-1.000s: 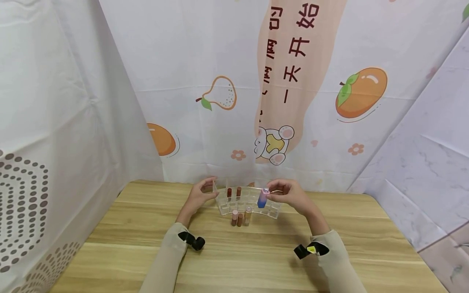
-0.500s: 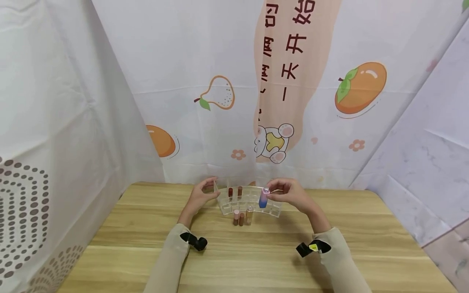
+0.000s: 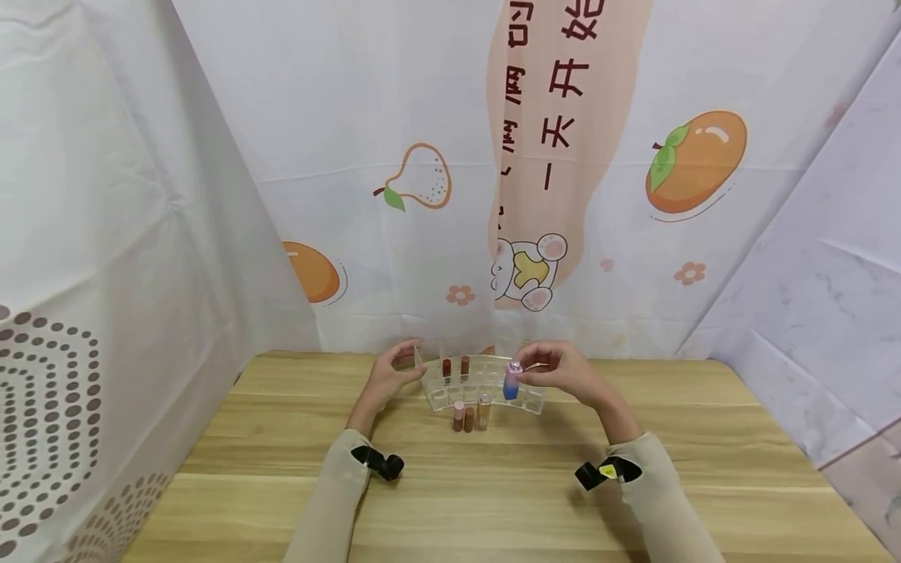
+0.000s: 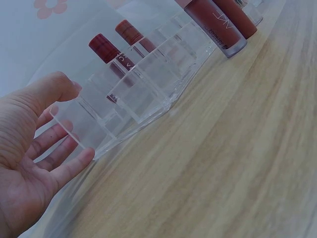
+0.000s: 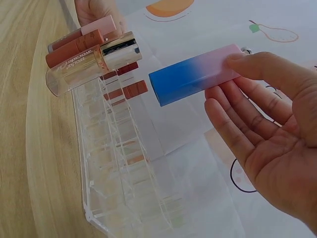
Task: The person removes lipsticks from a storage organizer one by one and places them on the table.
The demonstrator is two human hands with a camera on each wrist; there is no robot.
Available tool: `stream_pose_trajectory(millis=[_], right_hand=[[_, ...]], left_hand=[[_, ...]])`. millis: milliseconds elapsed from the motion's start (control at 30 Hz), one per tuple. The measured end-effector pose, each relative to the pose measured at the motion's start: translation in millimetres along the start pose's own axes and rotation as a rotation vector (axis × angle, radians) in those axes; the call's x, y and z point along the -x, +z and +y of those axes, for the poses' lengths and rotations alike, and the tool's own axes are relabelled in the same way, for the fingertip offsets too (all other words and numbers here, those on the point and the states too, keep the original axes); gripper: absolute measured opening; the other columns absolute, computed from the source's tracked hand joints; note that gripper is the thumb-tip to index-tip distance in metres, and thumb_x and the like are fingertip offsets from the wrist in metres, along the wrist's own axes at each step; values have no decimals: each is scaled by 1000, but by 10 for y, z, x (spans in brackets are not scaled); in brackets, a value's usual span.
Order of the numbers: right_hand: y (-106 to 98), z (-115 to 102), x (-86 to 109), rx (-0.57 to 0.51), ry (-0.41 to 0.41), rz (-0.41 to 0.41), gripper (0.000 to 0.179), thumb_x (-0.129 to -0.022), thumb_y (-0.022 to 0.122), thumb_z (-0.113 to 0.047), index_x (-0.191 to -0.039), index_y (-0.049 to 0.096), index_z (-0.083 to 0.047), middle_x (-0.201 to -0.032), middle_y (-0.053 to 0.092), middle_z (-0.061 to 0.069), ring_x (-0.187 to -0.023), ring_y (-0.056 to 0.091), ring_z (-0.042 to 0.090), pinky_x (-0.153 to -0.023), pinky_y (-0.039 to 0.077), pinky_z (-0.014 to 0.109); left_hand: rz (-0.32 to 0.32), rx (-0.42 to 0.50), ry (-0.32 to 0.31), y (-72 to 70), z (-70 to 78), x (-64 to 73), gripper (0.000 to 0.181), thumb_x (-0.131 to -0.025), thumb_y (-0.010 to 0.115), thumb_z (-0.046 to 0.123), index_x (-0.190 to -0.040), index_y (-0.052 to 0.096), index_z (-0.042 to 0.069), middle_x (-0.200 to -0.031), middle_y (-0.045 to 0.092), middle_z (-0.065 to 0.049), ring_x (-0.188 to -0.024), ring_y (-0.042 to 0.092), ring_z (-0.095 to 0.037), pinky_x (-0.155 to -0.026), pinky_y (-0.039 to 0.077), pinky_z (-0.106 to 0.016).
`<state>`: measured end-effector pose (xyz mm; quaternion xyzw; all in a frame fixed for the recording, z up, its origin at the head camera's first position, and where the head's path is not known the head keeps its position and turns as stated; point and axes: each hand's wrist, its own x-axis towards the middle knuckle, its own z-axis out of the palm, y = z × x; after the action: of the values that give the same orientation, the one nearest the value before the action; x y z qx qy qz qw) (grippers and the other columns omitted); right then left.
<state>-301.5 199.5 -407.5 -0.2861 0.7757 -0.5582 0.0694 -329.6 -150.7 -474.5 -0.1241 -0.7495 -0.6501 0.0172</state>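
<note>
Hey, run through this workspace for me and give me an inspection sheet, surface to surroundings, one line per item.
Surface: table, wood-grain.
Things: clear rack on the table; dark red tube and orange-brown tube in it; pink-capped tube, brown tube and gold-capped tube standing in front of it; blue-pink tube held upright, blue end down.
Clutter: nothing seen.
Left grip: bare hand, holds the rack's left end.
Right grip: bare hand, pinches the blue-pink tube by its pink end.
Cables: nothing seen.
Surroundings: white cloth with fruit prints behind the table; a small black camera on each wrist.
</note>
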Motion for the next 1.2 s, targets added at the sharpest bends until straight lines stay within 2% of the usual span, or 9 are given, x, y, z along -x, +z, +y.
stream_pose_trajectory(millis=[167,400,633,900,1200], right_hand=[[-1,0,0,8,22,-17,21,-89,78,-8,-108,72,-1,-106,72,12,-99,72,15,-83,62,27],[-20,23,-10,15,43,-34,22,-88,79,-8,-107,72,0,-105,72,12,-97,72,15,-82,62,27],[-34,68,-21,41,68,-46,21,-88,80,-9,-106,73,-2,-105,71,10,-97,71,16,-82,60,26],[18,105,-48,33,56,-77,22,-86,81,-8,-106,73,-1,-104,72,12,-95,71,16,-82,60,25],[112,161,-71,32,37,-131,21,-87,80,-7,-106,73,-2,-100,74,16,-90,70,14,-77,60,24]], left_hand=[[-6,-22,-10,-4,4,-3,60,-89,75,0,-145,53,-2,-143,54,-32,-135,51,-45,-104,53,-44],[-6,-23,1,5,-11,-13,60,-89,76,1,-144,53,-3,-141,55,-32,-134,51,-45,-106,50,-55],[-4,-9,-4,8,-9,-20,60,-89,76,1,-144,53,-4,-143,54,-31,-135,50,-45,-104,53,-45],[4,5,16,3,-12,-15,60,-88,75,-2,-144,51,-6,-141,53,-34,-134,49,-49,-111,42,-63],[0,-8,21,1,-44,-25,60,-89,75,-1,-145,51,-6,-142,53,-33,-134,50,-48,-110,44,-62]])
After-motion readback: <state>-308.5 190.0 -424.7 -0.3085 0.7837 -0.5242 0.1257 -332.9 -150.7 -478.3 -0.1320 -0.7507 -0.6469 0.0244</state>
